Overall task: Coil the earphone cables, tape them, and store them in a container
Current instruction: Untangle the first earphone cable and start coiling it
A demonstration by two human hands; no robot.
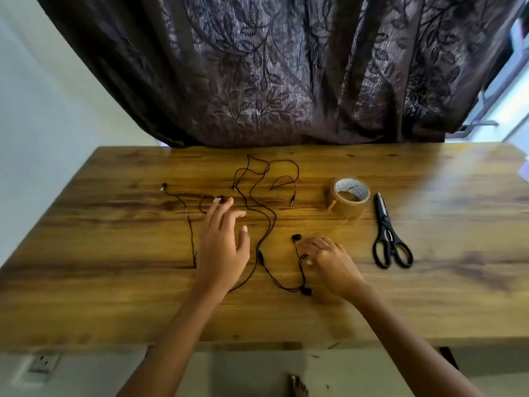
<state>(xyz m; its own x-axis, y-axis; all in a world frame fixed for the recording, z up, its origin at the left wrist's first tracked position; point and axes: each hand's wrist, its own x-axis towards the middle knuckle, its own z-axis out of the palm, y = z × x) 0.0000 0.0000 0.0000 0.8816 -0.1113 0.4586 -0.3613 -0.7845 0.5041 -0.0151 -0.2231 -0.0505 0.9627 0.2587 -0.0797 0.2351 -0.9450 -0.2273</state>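
- left hand [221,247]: wide open, fingers spread, holding nothing. Its fingertips are just short of a white-tipped earbud [220,199] lying straight ahead of it.
- right hand [326,256]: fingers curled down at the cable just below a black earbud [296,237]. Too blurred to tell whether it pinches the cable or only rests on it.
- earphone cables [257,202]: loose on the table [429,282], nothing coiled. Loops tangle toward the far edge, and the jack [292,203] lies beyond the right hand.
- Key relation: the strand at the right hand runs near-to-far, from the black earbud back to a second black earbud [307,291] just beside the right wrist. The right hand is nearer that end.
- The left hand is nearer the white-tipped bud, whose thin lead also runs toward the near edge on that hand's left.
- My read: coiling not started, and each hand is going for an earbud end to start gathering.
- tape roll [347,199] and scissors [390,239]: right of the cables, untouched, right hand nearer. The scissors' long axis runs near-to-far with the handles toward the person.
- Writing: there is print inside the tape core, too small to read. No brand is legible on the scissors.
- container: none in view.
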